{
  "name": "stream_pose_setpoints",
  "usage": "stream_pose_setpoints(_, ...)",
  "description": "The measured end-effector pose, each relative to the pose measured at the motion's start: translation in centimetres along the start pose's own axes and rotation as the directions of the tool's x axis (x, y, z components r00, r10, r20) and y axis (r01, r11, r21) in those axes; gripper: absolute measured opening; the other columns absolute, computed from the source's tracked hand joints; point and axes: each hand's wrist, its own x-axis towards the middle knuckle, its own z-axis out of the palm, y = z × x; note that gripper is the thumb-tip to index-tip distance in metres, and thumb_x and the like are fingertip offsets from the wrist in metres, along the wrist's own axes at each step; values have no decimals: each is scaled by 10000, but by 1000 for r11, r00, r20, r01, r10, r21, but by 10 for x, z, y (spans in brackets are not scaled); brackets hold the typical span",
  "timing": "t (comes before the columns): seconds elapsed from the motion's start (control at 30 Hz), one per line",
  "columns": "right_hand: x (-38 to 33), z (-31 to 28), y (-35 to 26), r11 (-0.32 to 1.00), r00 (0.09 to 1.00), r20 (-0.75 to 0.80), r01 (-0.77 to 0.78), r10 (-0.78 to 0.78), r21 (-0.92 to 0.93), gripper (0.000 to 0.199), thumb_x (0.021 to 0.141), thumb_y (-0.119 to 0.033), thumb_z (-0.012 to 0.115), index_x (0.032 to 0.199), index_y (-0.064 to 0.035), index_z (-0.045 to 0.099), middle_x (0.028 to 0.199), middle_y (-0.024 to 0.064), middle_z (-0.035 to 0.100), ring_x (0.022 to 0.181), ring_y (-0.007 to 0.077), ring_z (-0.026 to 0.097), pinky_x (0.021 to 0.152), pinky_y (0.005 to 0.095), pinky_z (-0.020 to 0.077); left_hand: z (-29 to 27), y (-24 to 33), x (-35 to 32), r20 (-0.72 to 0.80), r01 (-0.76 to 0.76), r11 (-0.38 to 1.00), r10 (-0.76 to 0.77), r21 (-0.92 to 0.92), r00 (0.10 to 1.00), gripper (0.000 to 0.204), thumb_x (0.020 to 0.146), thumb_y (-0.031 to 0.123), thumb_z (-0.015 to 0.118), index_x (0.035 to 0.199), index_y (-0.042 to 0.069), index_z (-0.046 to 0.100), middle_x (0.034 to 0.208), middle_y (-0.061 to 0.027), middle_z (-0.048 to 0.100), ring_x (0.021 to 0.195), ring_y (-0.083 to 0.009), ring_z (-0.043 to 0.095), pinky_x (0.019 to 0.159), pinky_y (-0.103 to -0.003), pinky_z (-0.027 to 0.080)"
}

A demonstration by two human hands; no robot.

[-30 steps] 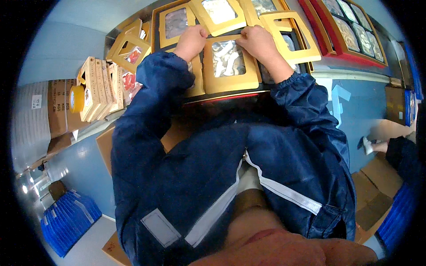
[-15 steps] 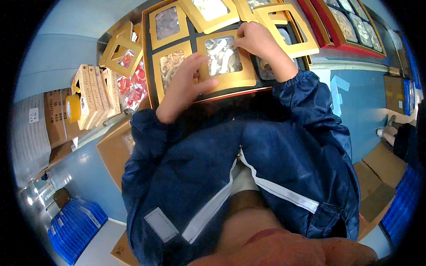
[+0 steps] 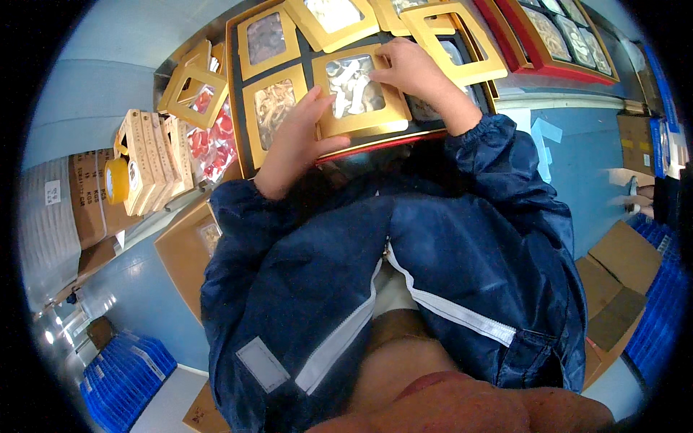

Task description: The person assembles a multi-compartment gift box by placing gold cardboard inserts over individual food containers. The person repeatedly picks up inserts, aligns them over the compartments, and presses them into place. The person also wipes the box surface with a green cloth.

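Note:
A gold window frame surrounds a clear-covered pack of pale, mushroom-like pieces in the near middle of a large dark-lined box. My left hand grips its left side, thumb at the lower corner and forefinger near the window's edge. At the upper right, my right hand has bent fingers on the frame, with its thumb reaching over the window. Left of it, another gold frame borders brown dried pieces. A loose gold frame lies aslant at the box's right end.
Red-wrapped packets and another gold frame lie left of the box. Beyond them stand wooden boxes with a yellow tape roll. A filled red-edged box is at the right. Flattened cardboard lies lower right.
The whole view has shifted slightly. My right thumb has slid a little further over the window, and both hands stay on the same gold frame.

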Motion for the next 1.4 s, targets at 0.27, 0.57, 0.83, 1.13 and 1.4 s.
stream_pose_setpoints(0.27, -16, -1, 14, 959, 991, -43, 130, -123, 253, 641, 810, -413, 809, 1306, -42, 643, 1334, 182, 592, 1172, 334, 633, 974, 408, 539, 13, -2, -2, -92, 18, 1000, -16, 18, 996, 739, 753, 274, 876, 1377, 54, 545, 1466, -234, 503, 1370, -385, 479, 1132, -415, 386)
stream_pose_setpoints(0.57, -70, -38, -10, 942, 933, 135, 335, -334, 18, 442, 827, -282, 800, 1248, -182, 709, 1394, 162, 586, 1194, 357, 626, 973, 402, 546, 15, 0, -3, -205, -71, 997, 72, 14, 976, 546, 705, 164, 887, 1166, 68, 612, 1186, -156, 610, 1113, -341, 591, 962, -421, 479)
stream_pose_setpoints(0.83, -94, -18, -26, 911, 945, 58, 326, -322, -253, 302, 862, -224, 732, 1136, -145, 635, 1139, 92, 630, 953, 296, 693, 726, 400, 583, -1, -8, -4, -115, -172, 983, 164, -66, 980, 416, 743, 100, 844, 1098, 64, 630, 1089, -126, 625, 1062, -315, 601, 896, -385, 499)
stream_pose_setpoints(1.13, -89, -9, -34, 902, 941, 29, 333, -338, -275, 153, 866, -152, 652, 1015, -116, 646, 939, 118, 606, 858, 320, 695, 692, 427, 581, -9, -5, 12, 221, -20, 998, 33, -60, 975, 238, 784, 41, 754, 922, 55, 560, 916, -137, 549, 817, -311, 576, 713, -370, 487)
stream_pose_setpoints(1.4, -85, -13, -41, 848, 900, 112, 435, -422, -302, 116, 859, -88, 629, 968, -81, 667, 924, 119, 635, 883, 323, 699, 717, 417, 589, -7, -8, 11, 172, -143, 980, 166, -137, 971, 168, 813, 32, 705, 899, 56, 563, 875, -142, 547, 797, -315, 571, 699, -369, 496)
